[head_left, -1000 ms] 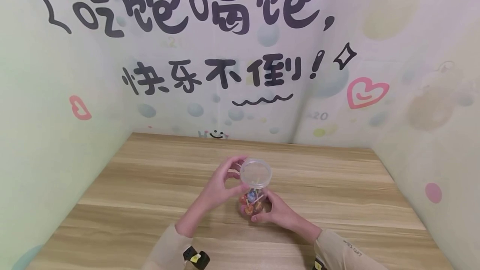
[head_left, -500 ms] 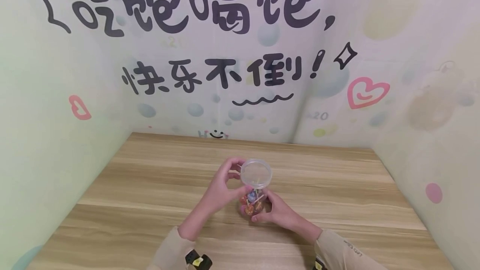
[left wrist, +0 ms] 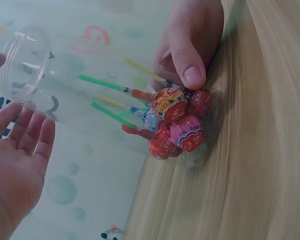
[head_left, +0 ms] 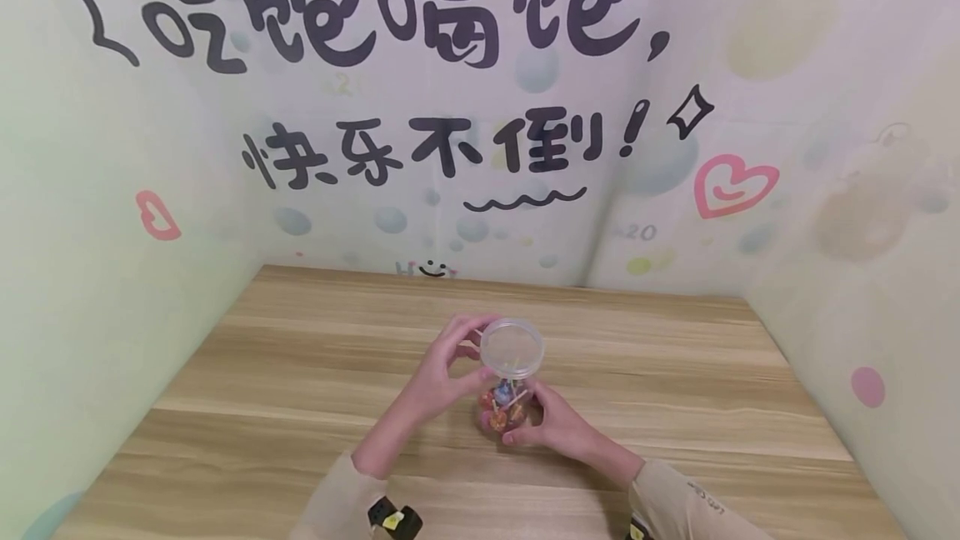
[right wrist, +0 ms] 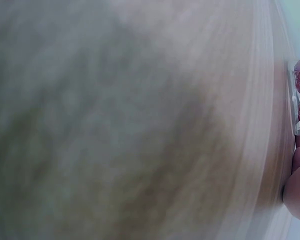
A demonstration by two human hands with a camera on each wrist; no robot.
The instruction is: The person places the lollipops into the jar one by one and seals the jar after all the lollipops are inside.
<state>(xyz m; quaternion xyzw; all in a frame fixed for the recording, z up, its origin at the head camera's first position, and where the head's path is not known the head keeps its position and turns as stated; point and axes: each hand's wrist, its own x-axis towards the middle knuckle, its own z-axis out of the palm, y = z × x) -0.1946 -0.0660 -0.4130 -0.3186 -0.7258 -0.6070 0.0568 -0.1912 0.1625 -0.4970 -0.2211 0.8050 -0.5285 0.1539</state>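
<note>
A clear plastic jar (head_left: 531, 386) stands upright on the wooden table, with several wrapped lollipops (left wrist: 171, 106) inside, their green and yellow sticks pointing up. On its top is a round clear lid (head_left: 512, 347). My left hand (head_left: 441, 369) grips the lid's rim from the left, thumb in front and fingers curled round the back. In the left wrist view, the fingertips (left wrist: 9, 110) are right at the rim. Low on the jar's right side, my right hand (head_left: 558, 423) holds the body, its thumb across the front near the base. The fingers behind the jar are mostly hidden.
The wood-grain table (head_left: 300, 340) reaches back to a pale printed wall (head_left: 337, 223) with large dark lettering, and similar walls rise at both sides. Dark straps sit over both beige sleeves (head_left: 341, 494). The right wrist view is mostly blurred.
My left thumb has slid slightly right along the lid's rim and then back left, the left wrist shifting with it. The right hand and jar stay in place.
</note>
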